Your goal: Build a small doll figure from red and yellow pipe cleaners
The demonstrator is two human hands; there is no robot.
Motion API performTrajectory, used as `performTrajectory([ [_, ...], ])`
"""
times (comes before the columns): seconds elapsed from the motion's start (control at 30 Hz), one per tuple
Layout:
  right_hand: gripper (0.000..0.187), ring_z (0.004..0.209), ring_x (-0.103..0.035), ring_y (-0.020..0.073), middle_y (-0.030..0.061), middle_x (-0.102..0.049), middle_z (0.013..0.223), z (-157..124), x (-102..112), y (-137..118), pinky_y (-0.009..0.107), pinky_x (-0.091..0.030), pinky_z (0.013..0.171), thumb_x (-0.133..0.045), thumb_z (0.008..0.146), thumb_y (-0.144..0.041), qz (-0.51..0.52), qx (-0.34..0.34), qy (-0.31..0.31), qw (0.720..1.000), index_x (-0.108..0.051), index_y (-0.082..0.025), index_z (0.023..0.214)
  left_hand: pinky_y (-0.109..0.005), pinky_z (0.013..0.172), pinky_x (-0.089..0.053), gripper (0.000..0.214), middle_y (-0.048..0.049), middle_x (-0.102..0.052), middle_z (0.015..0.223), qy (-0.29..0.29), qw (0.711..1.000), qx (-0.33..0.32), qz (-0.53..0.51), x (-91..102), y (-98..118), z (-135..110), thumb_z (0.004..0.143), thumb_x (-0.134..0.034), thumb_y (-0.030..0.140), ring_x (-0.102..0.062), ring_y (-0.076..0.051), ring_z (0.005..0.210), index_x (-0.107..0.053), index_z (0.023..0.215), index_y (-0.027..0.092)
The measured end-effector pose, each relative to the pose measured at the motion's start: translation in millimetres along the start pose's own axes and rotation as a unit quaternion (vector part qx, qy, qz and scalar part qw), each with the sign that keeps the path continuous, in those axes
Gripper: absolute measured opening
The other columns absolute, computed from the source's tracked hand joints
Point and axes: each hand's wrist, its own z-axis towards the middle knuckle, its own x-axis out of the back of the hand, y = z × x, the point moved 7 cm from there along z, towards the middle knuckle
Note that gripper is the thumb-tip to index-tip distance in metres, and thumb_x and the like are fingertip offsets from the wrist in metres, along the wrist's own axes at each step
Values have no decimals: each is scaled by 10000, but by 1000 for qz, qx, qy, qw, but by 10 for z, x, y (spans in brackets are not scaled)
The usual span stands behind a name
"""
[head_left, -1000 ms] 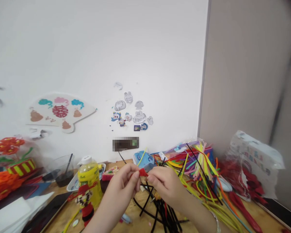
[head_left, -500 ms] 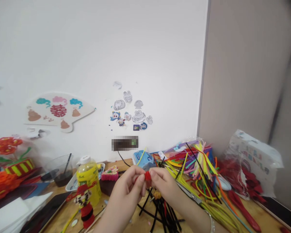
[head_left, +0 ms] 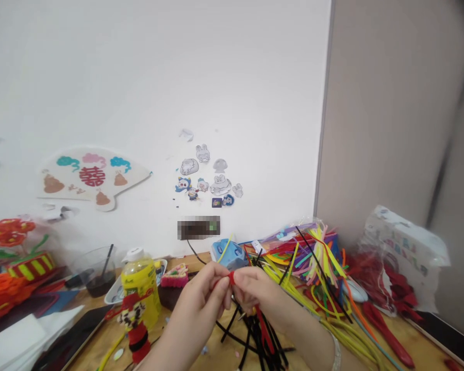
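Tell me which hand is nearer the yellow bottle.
Left. The left hand sits right of the yellow bottle, not touching it; the right hand is farther right, past the red pipe cleaner both hands pinch.

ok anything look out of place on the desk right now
Thin black pipe cleaners lie in a loose crisscrossed heap on the wooden desk, unbundled, below the left hand and right hand, which pinch a small red pipe cleaner. It looks messy, not damaged.

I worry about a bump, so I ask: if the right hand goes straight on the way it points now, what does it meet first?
The right hand would first meet the red pipe cleaner at its fingertips, then the left hand, though depth is unclear.
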Motion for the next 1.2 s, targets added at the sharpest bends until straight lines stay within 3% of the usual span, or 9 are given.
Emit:
performTrajectory([
  [0.2,464,452,-306,64,-34,-415,518,-9,98,-216,220,-210,440,-465,776,-555,-142,47,34,988,-485,-144,562,-195,480,-375,167,23,-514,607,-28,986,-55,152,-25,120,-35,835,-350,260,-459,-108,516,-492,776,197],
  [0.5,449,523,-361,85,-35,-399,550,-36,107,-313,216,-276,503,-333,865,-487,-272,105,79,953,-474,-155,598,-184,458,-380,281,40,-514,495,53,940,-59,333,113,125,-56,858,-324,315,-501,-107,441,-495,663,208],
  [0.57,391,551,-398,94,-28,-439,581,-69,48,-348,216,-280,518,-309,896,-399,-382,121,94,911,-489,-158,646,-183,461,-397,261,34,-547,511,92,930,-81,346,158,171,-69,854,-338,312,-525,-112,447,-528,710,205],
  [0.7,247,580,-474,111,-3,-556,659,-137,-144,-381,229,-269,524,-349,893,-261,-607,145,71,778,-514,-168,734,-199,500,-431,261,-4,-629,603,125,904,-117,392,185,212,-67,850,-336,273,-587,-133,523,-567,754,198],
  [0.83,196,616,-521,138,26,-603,706,-206,-262,-421,252,-275,537,-368,883,-204,-714,180,47,675,-530,-167,780,-238,533,-445,287,-46,-660,669,95,881,-118,449,143,168,-38,850,-309,230,-615,-169,588,-590,814,184],
  [0.93,187,608,-505,151,28,-585,667,-277,-277,-504,269,-270,539,-403,864,-182,-750,209,53,625,-531,-169,729,-247,541,-438,271,-52,-661,691,48,876,-88,472,106,103,-22,831,-317,174,-612,-177,607,-588,825,184],
  [1.07,192,624,-484,149,21,-568,651,-355,-225,-667,267,-280,559,-431,859,-200,-729,247,74,634,-537,-173,702,-234,583,-431,228,-43,-660,708,-28,890,-69,450,-1,51,-27,789,-364,122,-600,-163,634,-579,747,183],
  [1.13,184,645,-487,139,15,-575,668,-346,-162,-715,257,-303,587,-455,854,-213,-683,258,72,680,-553,-172,704,-224,590,-425,243,-34,-661,712,-63,899,-77,427,-73,63,-40,789,-358,114,-588,-150,627,-583,734,185],
  [1.2,164,641,-489,123,1,-569,659,-289,-49,-702,238,-326,600,-501,834,-226,-607,244,63,754,-571,-170,697,-203,554,-408,260,-14,-644,665,-96,905,-89,404,-137,99,-54,802,-345,126,-559,-130,572,-584,720,185],
])
